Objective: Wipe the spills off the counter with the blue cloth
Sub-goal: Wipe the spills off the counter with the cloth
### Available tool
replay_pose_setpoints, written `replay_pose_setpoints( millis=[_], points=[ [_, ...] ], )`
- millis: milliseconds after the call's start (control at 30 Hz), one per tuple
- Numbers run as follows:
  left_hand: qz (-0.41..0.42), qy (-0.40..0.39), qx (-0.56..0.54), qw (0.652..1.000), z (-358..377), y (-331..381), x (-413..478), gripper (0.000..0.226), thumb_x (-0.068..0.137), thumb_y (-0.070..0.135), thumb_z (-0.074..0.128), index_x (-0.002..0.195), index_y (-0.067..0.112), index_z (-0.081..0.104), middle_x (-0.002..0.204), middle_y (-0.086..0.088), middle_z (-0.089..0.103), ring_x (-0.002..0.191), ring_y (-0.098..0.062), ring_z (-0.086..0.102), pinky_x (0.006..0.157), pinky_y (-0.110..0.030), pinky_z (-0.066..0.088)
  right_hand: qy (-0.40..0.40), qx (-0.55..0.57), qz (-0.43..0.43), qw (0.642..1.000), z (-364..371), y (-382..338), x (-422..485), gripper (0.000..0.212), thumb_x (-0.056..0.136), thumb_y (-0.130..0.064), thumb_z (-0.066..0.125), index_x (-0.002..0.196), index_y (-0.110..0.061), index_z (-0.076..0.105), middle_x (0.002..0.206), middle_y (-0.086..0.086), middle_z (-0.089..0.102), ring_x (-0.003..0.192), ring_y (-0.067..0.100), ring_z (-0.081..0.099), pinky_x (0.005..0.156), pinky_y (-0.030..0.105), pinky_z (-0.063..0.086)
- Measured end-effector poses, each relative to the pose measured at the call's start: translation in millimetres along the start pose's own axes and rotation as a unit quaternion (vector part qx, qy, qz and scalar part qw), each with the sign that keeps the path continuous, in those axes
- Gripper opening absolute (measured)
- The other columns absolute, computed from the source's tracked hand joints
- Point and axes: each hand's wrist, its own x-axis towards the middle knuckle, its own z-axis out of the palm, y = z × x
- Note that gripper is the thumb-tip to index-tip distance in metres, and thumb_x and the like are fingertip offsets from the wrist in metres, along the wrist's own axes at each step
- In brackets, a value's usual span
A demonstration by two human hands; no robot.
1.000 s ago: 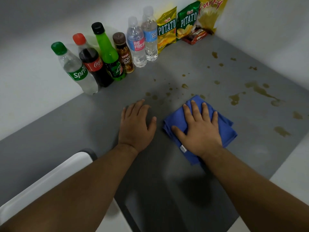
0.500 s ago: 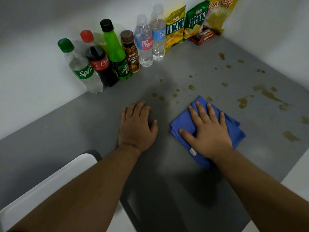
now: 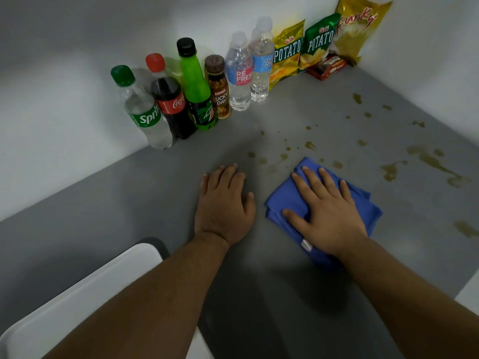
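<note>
1. We see the grey counter (image 3: 103, 208) filling most of the view, with white walls meeting in a corner at the far side.
2. We find brown spills (image 3: 388, 172) scattered over the counter's far right half, the nearest drops lying just beyond the cloth's far edge.
3. Along the left wall we count six bottles (image 3: 197, 94) standing upright in a row, then three snack bags (image 3: 318, 42) leaning in the corner, with a small red pack (image 3: 328, 69) lying at their foot.
4. The folded blue cloth (image 3: 285, 200) lies flat on the counter right of centre, its white tag near the wrist.
5. Our right hand (image 3: 326, 213) rests palm down on top of the cloth, fingers spread and extended, pressing rather than clenching; cloth shows past the hand on every side.
6. Our left hand (image 3: 224, 206) lies flat and empty on the bare counter, just beside the cloth but not touching it.
</note>
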Motion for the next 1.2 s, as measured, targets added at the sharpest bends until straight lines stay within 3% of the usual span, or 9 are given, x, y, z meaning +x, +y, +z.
replay_pose_setpoints(
  millis=[133,300,400,533,700,833,967,1100,1200],
  points=[
    [-0.003,-0.002,-0.006,1.000,0,1,0,0.057,0.095,0.046,0.035,0.136,0.014,0.058,0.155,-0.009,0.050,0.145,-0.032,0.042,0.124,-0.056,0.027,0.007,-0.003,0.045,0.999,1,-41,29,0.091,0.093,-0.082,0.011,0.167,-0.031,0.004,0.176,-0.001,0.002,0.161,0.033,-0.003,0.126,0.061,0.000],
    [-0.011,-0.012,-0.018,1.000,-5,1,1,0.061,0.095,0.047,0.031,0.138,0.015,0.058,0.157,-0.006,0.049,0.146,-0.029,0.041,0.126,-0.053,0.025,-0.004,-0.003,-0.082,0.997,6,-44,4,0.087,0.097,-0.080,0.017,0.168,-0.031,0.007,0.176,-0.004,0.000,0.162,0.026,-0.008,0.129,0.057,0.000],
    [-0.014,-0.001,-0.036,0.999,-10,-1,5,0.052,0.095,0.043,0.041,0.134,0.014,0.061,0.151,-0.006,0.054,0.141,-0.029,0.047,0.124,-0.054,0.027,-0.001,0.008,-0.133,0.991,5,-15,-13,0.084,0.097,-0.081,0.023,0.167,-0.035,0.013,0.175,-0.010,0.006,0.162,0.019,-0.003,0.129,0.055,0.009],
    [-0.021,0.016,-0.011,1.000,-20,-20,25,0.045,0.095,0.038,0.053,0.132,0.015,0.061,0.148,-0.007,0.054,0.139,-0.029,0.047,0.127,-0.053,0.022,-0.007,0.004,-0.086,0.996,-4,9,-1,0.087,0.093,-0.086,0.016,0.166,-0.040,0.009,0.174,-0.014,0.003,0.162,0.018,-0.003,0.130,0.054,0.004],
    [-0.031,-0.009,0.011,0.999,-20,-33,35,0.049,0.095,0.031,0.057,0.141,0.014,0.055,0.157,-0.007,0.047,0.145,-0.030,0.041,0.124,-0.054,0.028,0.006,0.008,0.020,1.000,-3,-29,37,0.090,0.092,-0.082,0.012,0.167,-0.033,0.005,0.176,-0.006,0.000,0.162,0.029,-0.005,0.126,0.061,-0.004],
    [-0.034,0.000,0.011,0.999,-18,-31,34,0.049,0.094,0.029,0.057,0.140,0.013,0.055,0.156,-0.007,0.049,0.145,-0.031,0.042,0.121,-0.055,0.033,0.000,0.006,-0.035,0.999,3,-50,34,0.089,0.094,-0.080,0.014,0.167,-0.030,0.006,0.176,-0.003,-0.001,0.162,0.030,-0.006,0.128,0.061,-0.003],
    [-0.030,0.002,0.009,1.000,-19,-31,33,0.050,0.094,0.029,0.056,0.141,0.013,0.055,0.156,-0.008,0.048,0.145,-0.031,0.041,0.121,-0.055,0.033,0.009,0.010,-0.127,0.992,2,-17,14,0.085,0.095,-0.079,0.030,0.166,-0.034,0.017,0.175,-0.008,0.013,0.162,0.024,0.004,0.128,0.059,0.011],
    [-0.027,0.002,0.019,0.999,-18,-32,33,0.052,0.096,0.032,0.053,0.144,0.014,0.052,0.158,-0.007,0.046,0.147,-0.030,0.039,0.123,-0.054,0.032,-0.001,0.001,-0.066,0.998,-3,8,25,0.087,0.093,-0.087,0.016,0.166,-0.041,0.005,0.175,-0.013,0.002,0.162,0.019,-0.005,0.129,0.056,0.003],
    [-0.028,0.001,0.021,0.999,-18,-32,34,0.052,0.095,0.032,0.055,0.144,0.013,0.053,0.157,-0.008,0.047,0.146,-0.031,0.041,0.123,-0.054,0.032,0.007,0.004,-0.012,1.000,-8,-10,56,0.090,0.091,-0.086,0.013,0.167,-0.038,0.004,0.176,-0.009,0.001,0.162,0.025,-0.005,0.128,0.058,-0.001]
  ],
)
